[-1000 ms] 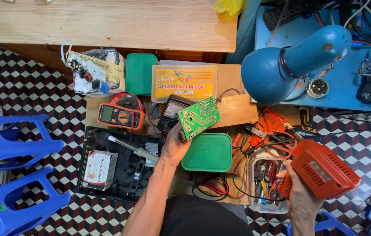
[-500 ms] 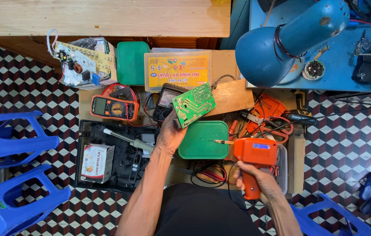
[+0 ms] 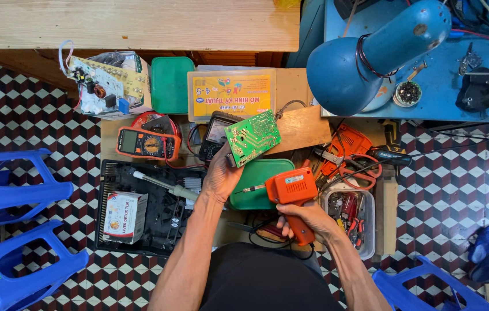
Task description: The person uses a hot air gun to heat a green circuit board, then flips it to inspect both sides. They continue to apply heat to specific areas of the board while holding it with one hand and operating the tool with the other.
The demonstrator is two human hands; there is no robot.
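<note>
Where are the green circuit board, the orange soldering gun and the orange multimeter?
green circuit board [image 3: 253, 137], head view, middle of its printed face.
orange soldering gun [image 3: 290, 188], head view, on its body above the grip.
orange multimeter [image 3: 147, 144], head view, near its dial.

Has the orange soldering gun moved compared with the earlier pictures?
Yes. The soldering gun in the right hand went left, from beside the tool tub to the green lid, tip pointing left below the circuit board.
</note>
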